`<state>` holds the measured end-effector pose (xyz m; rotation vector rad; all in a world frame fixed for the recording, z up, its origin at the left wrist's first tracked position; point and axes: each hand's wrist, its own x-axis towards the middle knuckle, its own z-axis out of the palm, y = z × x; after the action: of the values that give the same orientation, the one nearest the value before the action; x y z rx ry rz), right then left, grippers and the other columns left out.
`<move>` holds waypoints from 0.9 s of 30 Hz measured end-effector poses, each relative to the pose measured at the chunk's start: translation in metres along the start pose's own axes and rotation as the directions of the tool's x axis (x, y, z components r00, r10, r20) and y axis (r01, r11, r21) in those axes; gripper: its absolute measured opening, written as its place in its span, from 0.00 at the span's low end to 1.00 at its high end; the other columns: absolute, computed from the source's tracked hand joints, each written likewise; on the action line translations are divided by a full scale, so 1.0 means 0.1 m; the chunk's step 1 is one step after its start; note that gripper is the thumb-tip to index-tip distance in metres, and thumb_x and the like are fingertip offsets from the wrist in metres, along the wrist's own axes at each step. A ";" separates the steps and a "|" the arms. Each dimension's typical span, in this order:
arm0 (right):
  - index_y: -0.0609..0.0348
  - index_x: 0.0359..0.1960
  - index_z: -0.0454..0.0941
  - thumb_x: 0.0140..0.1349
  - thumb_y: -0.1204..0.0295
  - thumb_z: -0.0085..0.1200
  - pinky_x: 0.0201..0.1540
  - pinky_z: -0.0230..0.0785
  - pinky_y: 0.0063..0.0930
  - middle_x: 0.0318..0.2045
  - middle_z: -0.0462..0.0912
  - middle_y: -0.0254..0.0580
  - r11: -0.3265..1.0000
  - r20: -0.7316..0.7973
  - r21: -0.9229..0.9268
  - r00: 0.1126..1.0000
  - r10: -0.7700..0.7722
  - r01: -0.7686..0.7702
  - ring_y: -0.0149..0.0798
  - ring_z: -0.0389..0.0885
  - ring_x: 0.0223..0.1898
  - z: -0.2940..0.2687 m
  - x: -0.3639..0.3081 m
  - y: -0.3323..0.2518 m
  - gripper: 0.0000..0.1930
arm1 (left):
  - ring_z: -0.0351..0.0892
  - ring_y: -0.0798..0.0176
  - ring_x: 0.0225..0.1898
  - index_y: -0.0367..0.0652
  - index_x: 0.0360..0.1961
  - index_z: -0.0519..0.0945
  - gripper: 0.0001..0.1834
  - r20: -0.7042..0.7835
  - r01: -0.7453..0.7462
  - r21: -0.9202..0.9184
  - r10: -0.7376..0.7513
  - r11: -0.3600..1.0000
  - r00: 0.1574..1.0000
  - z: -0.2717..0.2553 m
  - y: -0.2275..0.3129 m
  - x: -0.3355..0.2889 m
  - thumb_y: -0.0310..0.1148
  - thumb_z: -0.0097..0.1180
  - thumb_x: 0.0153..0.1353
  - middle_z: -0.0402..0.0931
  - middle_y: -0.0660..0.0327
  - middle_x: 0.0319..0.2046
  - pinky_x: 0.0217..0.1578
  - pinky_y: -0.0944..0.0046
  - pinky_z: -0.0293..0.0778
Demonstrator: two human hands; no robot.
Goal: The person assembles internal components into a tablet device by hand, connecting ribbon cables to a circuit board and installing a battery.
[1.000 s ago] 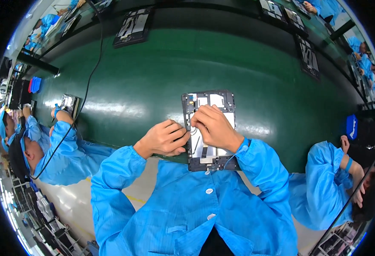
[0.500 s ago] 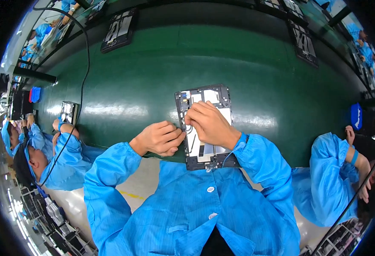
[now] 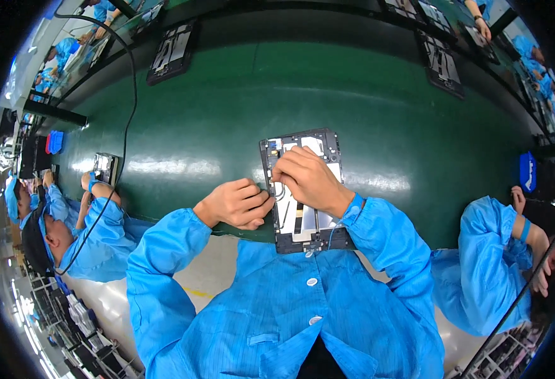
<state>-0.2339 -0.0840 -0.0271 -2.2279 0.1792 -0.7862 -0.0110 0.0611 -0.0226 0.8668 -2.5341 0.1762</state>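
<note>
An opened tablet [image 3: 319, 228] with a black frame, silvery plates and a dark cable lies at the near edge of the green table, in front of my chest. Over its upper middle is my right hand [image 3: 309, 178], fingers bent and pinched together toward the tablet's left side. What those fingertips hold is hidden or too small to make out. My left hand [image 3: 238, 203] is closed beside the tablet's left edge, fingertips touching or very near the frame. Anything between its fingers cannot be made out either. A thin blue cord runs from my right wrist.
More opened tablets stand at the far left [image 3: 172, 53] and far right [image 3: 441, 63] of the green table [image 3: 227, 114]. A black cable [image 3: 130, 95] hangs at the left. Co-workers in blue sit left [image 3: 100, 243] and right [image 3: 489, 265]. A blue bin [image 3: 527, 172] is at the right.
The view has shifted very slightly. My right hand has moved a little over the tablet; my left hand stays almost in place. At the far right top, another person's hand now reaches to a tablet.
</note>
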 end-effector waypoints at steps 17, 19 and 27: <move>0.63 0.40 0.84 0.65 0.84 0.65 0.42 0.79 0.39 0.35 0.86 0.46 0.990 -0.124 0.123 0.988 0.087 -0.072 0.49 0.87 0.38 0.04 0.03 0.01 0.05 | 0.80 0.56 0.33 0.37 0.48 0.89 0.18 -0.023 0.143 -0.032 -0.144 0.989 0.989 -0.01 -0.07 0.04 0.40 0.53 0.77 0.84 0.56 0.38 0.34 0.54 0.76; 0.63 0.40 0.85 0.67 0.82 0.67 0.38 0.80 0.36 0.35 0.88 0.47 0.970 -0.130 0.187 0.975 0.183 -0.157 0.46 0.88 0.35 0.04 0.03 0.03 0.04 | 0.80 0.55 0.33 0.37 0.48 0.89 0.18 -0.021 0.129 -0.030 -0.129 0.991 0.991 0.01 -0.10 0.07 0.39 0.54 0.77 0.84 0.56 0.38 0.33 0.53 0.76; 0.63 0.42 0.87 0.67 0.81 0.69 0.34 0.80 0.33 0.35 0.89 0.45 0.996 -0.155 0.066 0.986 0.061 -0.051 0.41 0.88 0.31 0.03 0.03 0.03 0.05 | 0.80 0.54 0.34 0.35 0.48 0.88 0.16 -0.038 0.118 -0.035 -0.120 0.992 0.992 0.02 -0.25 0.07 0.38 0.56 0.77 0.83 0.55 0.38 0.35 0.53 0.79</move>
<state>-0.2290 -0.0850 -0.0293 -2.0938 0.2883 -0.9245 -0.0015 0.0369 -0.0223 0.9883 -2.4333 0.1125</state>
